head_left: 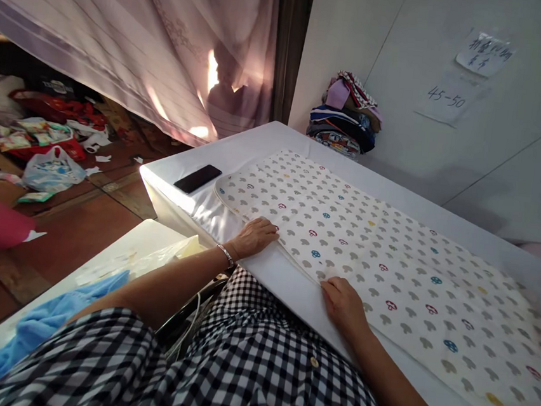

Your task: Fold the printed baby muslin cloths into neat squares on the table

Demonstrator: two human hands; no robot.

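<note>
A cream cloth printed with small mushrooms lies spread flat over the white table. My left hand rests on the cloth's near edge, fingers curled down onto the hem. My right hand is further right on the same edge, fingers bent and pinching the hem. A bracelet circles my left wrist.
A black phone lies at the table's left corner. Folded clothes are stacked against the wall at the back. A blue cloth lies on a lower white surface at my left. Bags and litter cover the wooden floor under a curtain.
</note>
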